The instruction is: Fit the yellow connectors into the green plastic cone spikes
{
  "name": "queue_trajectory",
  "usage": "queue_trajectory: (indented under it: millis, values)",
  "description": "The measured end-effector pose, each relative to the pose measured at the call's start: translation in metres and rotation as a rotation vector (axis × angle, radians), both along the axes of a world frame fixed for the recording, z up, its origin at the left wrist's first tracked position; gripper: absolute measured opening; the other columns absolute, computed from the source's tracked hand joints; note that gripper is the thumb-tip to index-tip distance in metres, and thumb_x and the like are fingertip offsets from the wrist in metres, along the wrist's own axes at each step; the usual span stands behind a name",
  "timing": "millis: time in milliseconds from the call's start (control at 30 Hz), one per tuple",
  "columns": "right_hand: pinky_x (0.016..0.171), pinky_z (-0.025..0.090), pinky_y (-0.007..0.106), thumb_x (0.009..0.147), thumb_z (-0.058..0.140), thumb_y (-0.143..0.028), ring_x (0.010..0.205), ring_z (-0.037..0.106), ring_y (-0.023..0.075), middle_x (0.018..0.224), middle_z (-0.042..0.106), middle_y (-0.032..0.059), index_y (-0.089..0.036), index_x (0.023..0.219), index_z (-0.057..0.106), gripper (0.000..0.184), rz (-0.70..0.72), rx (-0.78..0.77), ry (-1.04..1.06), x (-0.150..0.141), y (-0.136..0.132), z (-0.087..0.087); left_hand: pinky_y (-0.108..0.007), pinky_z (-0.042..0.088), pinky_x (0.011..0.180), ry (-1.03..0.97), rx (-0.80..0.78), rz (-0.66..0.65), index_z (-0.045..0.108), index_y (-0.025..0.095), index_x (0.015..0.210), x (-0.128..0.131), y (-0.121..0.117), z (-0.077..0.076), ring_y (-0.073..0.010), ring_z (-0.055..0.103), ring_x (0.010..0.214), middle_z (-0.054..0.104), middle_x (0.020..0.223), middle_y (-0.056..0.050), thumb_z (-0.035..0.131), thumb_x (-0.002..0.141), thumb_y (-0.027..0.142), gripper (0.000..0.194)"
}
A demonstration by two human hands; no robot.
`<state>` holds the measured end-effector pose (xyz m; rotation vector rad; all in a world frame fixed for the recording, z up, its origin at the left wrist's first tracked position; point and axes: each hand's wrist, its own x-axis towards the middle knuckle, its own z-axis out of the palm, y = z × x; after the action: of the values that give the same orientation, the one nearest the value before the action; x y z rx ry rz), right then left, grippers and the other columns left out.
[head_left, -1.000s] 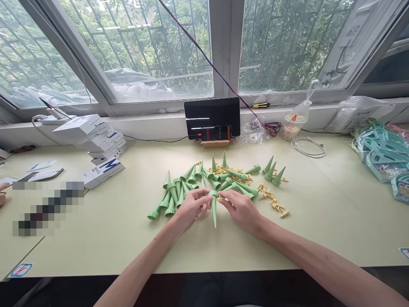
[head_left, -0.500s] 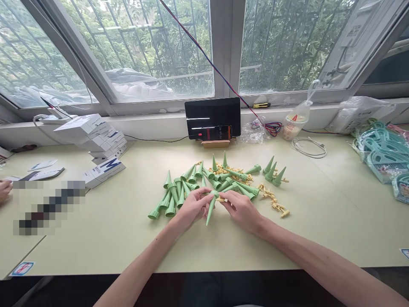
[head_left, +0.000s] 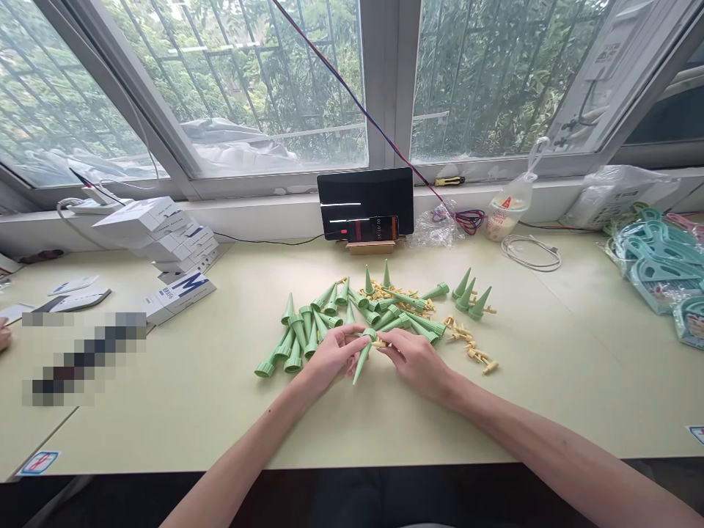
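My left hand (head_left: 336, 353) grips a green plastic watering spike (head_left: 361, 361) by its wide collar, the pointed end slanting down toward me. From the right, my right hand (head_left: 413, 359) pinches a small yellow plastic valve (head_left: 379, 344) against the side of that collar; whether it sits inside the collar I cannot tell. Just beyond my hands lies a heap of green spikes (head_left: 300, 328), with small yellow valves (head_left: 410, 295) partly under it. More yellow valves (head_left: 477, 353) are strewn right of my right hand. Farther right, three green spikes (head_left: 467, 297) stand point up, a yellow valve jutting from one.
A tablet (head_left: 363, 194) and a phone (head_left: 374, 229) lean at the window. White boxes (head_left: 176, 242) are stacked at the left. At the right are a bagged cup (head_left: 503, 213), a coiled cable (head_left: 531, 254) and turquoise packaged items (head_left: 660, 257). Another person's hand (head_left: 4, 334) shows at the left edge.
The held spike's tip has swung slightly left; both my hands keep nearly the same place and hold. The other person's hand at the left edge has drawn back a little.
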<state>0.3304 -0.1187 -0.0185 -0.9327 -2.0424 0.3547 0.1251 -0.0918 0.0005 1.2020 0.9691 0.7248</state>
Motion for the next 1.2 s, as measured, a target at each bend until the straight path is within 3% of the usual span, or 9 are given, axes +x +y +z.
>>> queue_trajectory:
  millis: [433, 700, 1033, 1200]
  values:
    - [0.062, 0.049, 0.029, 0.105, 0.045, -0.025, 0.07, 0.066, 0.0191, 0.085, 0.071, 0.0078, -0.017, 0.101, 0.064, 0.021, -0.033, 0.015, -0.038, 0.0005, -0.0015, 0.0016, -0.018, 0.04, 0.037, -0.035, 0.016, 0.004, 0.062, 0.014, 0.106, 0.0041, -0.0027, 0.0029, -0.0057, 0.045, 0.039, 0.065, 0.062, 0.0, 0.075, 0.081, 0.045, 0.042]
    - [0.058, 0.047, 0.029, 0.105, 0.043, -0.025, 0.067, 0.065, 0.0191, 0.082, 0.071, 0.0079, -0.016, 0.1, 0.063, 0.023, -0.071, 0.061, -0.057, 0.0004, -0.0017, 0.0009, -0.02, 0.04, 0.038, -0.018, 0.115, -0.02, 0.058, 0.015, 0.108, 0.0063, -0.0055, 0.0066, -0.0065, 0.047, 0.037, 0.065, 0.063, 0.001, 0.071, 0.085, 0.046, 0.04]
    - [0.056, 0.042, 0.029, 0.105, 0.041, -0.029, 0.059, 0.055, 0.0163, 0.069, 0.062, 0.0027, -0.019, 0.082, 0.058, 0.029, -0.04, -0.106, 0.0, -0.0009, -0.0021, 0.0004, -0.02, 0.045, 0.039, 0.002, 0.249, -0.01, 0.057, 0.018, 0.114, 0.0064, -0.0077, -0.0001, -0.0073, 0.049, 0.041, 0.045, 0.06, 0.008, 0.067, 0.089, 0.043, 0.037]
    - [0.054, 0.039, 0.028, 0.105, 0.039, -0.034, 0.055, 0.048, 0.0151, 0.064, 0.056, 0.0009, -0.02, 0.076, 0.053, 0.035, -0.009, -0.17, 0.051, -0.0016, -0.0016, 0.0024, -0.02, 0.045, 0.04, 0.021, 0.285, -0.026, 0.057, 0.018, 0.115, 0.005, -0.0086, -0.0009, -0.0072, 0.05, 0.042, 0.046, 0.064, 0.007, 0.065, 0.091, 0.042, 0.035]
